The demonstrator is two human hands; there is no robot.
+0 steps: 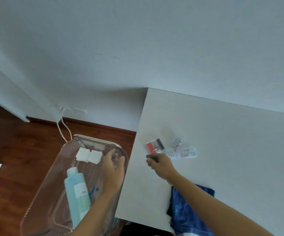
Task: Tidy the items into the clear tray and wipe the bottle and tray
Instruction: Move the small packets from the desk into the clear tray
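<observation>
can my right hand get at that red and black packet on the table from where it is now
Probably yes. The right hand sits on the white table just short of the red and black packet, with nothing between them. It is already closed on a small dark object, so its fingers may not be free.

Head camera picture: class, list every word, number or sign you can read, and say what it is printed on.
None can be read.
Bottle label: print too blurred.
Red packet on the table: no legible text.
Small clear packets: marks too small and blurred.
</observation>
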